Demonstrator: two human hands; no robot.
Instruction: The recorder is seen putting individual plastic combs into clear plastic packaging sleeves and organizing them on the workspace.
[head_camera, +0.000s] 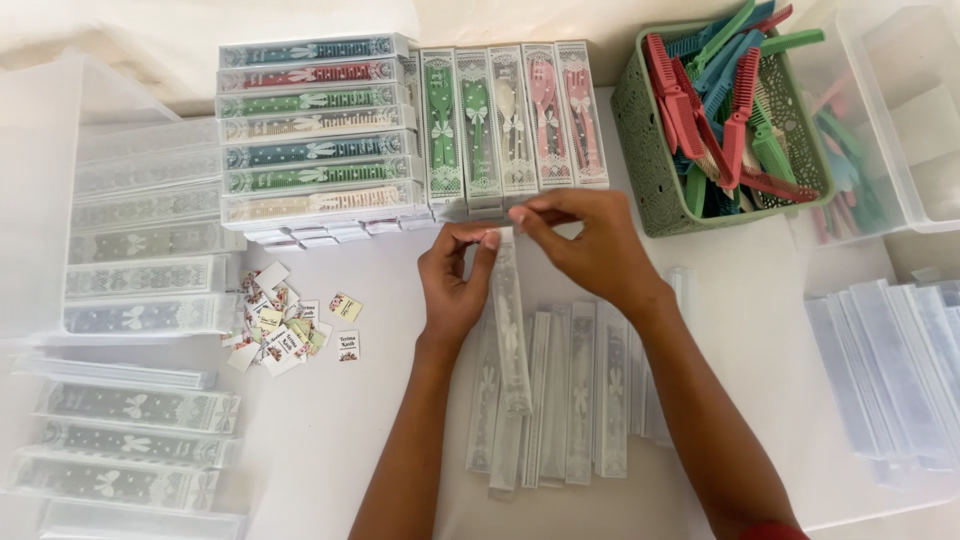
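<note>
I am pinching the clear sleeve (511, 330) top with both hands, left hand (455, 285) and right hand (590, 245), just below the packed boxes (320, 130), holding its mouth open.

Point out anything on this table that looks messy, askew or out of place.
The small paper labels lie in a loose, scattered heap beside the neat stacks of packed boxes. The combs are jumbled at all angles in the green basket. Nothing looks damaged or spilled.

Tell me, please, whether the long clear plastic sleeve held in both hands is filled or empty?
Empty, it seems: the long clear plastic sleeve, pinched at its top by the left hand and right hand, shows no coloured comb inside.
</note>
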